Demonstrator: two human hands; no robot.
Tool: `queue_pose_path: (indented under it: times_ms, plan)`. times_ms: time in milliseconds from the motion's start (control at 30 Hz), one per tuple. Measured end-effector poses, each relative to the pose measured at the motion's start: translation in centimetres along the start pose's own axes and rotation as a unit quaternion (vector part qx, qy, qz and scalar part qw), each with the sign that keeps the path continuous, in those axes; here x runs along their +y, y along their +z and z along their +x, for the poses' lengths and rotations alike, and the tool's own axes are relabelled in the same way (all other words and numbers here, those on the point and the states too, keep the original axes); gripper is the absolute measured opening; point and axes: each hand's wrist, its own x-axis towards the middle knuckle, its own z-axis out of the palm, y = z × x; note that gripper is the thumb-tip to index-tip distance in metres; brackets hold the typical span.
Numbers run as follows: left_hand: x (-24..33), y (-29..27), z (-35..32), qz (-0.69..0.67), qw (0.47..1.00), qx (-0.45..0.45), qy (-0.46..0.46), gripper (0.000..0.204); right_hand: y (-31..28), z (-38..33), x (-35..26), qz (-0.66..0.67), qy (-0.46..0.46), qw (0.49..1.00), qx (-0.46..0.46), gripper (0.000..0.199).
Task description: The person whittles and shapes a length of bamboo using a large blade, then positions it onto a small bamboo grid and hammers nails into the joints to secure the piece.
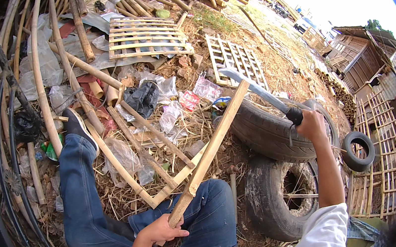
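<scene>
My left hand, low in the head view above my bent leg, is closed around the lower end of a split bamboo strip. The strip slants up and right, its far end above a tyre. My right hand is raised at the right, wrapped round the black handle of a machete. Its long grey blade points up and left, the curved tip by the strip's far end. I cannot tell whether blade and strip touch. Beneath the strip, a bamboo frame of joined pieces lies by my knee.
One large tyre leans over another tyre; a small tyre is farther right. Slatted bamboo panels lie ahead. Long bamboo poles and plastic litter cover the left side. A bamboo rack stands right.
</scene>
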Motion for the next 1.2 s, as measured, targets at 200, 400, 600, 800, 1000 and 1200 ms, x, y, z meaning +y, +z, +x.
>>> queue_pose_path:
  times_ms: [200, 400, 600, 800, 1000, 1200]
  plan:
    - [0.3, -1.9, 0.0, -0.236, 0.953, -0.183, 0.050, 0.038, -0.2, -5.6, -7.5, 0.125, 0.036, 0.990, -0.046, 0.025]
    - [0.5, 0.3, 0.7, -0.280, 0.924, -0.242, 0.092, 0.061, 1.5, -10.5, -9.9, 0.380, 0.093, 0.920, -0.031, 0.021]
    - [0.8, 1.2, 0.0, -0.294, 0.915, -0.259, 0.099, 0.066, 2.4, -13.5, -13.4, 0.529, 0.086, 0.842, -0.056, 0.018]
    - [0.4, 2.0, -0.4, -0.316, 0.917, -0.228, 0.085, 0.065, 4.1, -15.0, -14.5, 0.709, 0.222, 0.663, -0.090, 0.014]
    - [0.9, 3.4, 0.7, -0.360, 0.892, -0.272, 0.013, 0.055, 4.0, -15.2, -14.1, 0.536, -0.110, 0.837, 0.018, 0.028]
    - [0.8, 5.0, -0.6, -0.321, 0.918, -0.226, -0.053, 0.052, 5.3, -9.1, -10.1, 0.325, -0.366, 0.872, 0.016, 0.033]
